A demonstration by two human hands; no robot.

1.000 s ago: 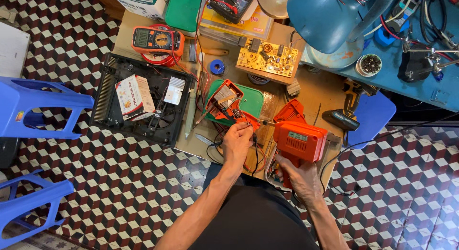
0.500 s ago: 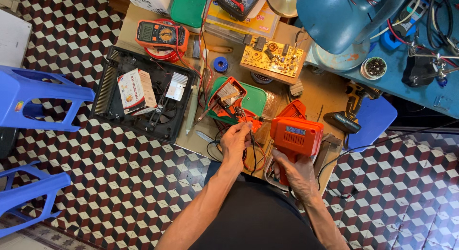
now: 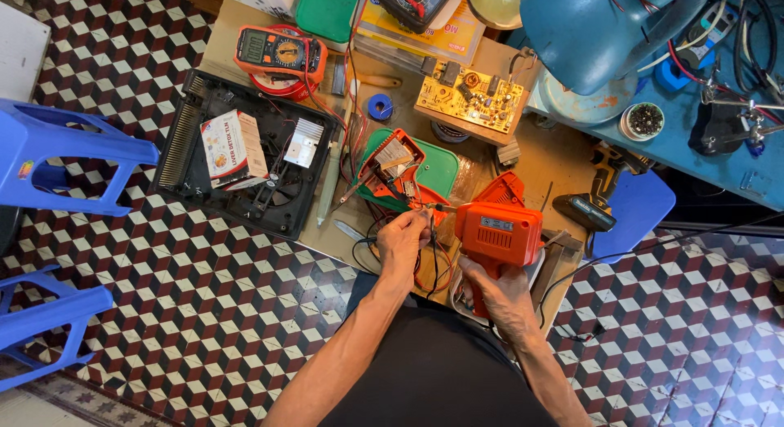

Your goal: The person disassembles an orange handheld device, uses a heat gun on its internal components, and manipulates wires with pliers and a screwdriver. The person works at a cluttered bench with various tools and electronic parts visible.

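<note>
Soldering is in hand, by the look of it: the right hand (image 3: 502, 300) is closed round the grip of an orange soldering gun (image 3: 498, 231), its tip pointing toward ten o'clock at a small circuit board (image 3: 398, 162) in an open orange casing on the worktop (image 3: 563, 162). The left hand (image 3: 402, 243) pinches thin wires (image 3: 425, 268) just beside that tip. The next move likely calls for steady hands, keeping tip and wire together at the joint.

Both forearms reach forward, left hand (image 3: 402, 246) pinched in a fingertip grip, right hand (image 3: 502, 294) fist-closed.
</note>
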